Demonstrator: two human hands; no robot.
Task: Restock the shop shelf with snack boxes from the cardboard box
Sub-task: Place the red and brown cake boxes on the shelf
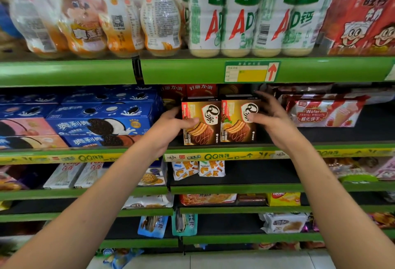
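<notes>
Rectangular glossy cardboard snack boxes (220, 122)

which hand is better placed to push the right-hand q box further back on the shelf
Right. The right hand already wraps the right snack box; the left hand holds the left snack box.
</notes>
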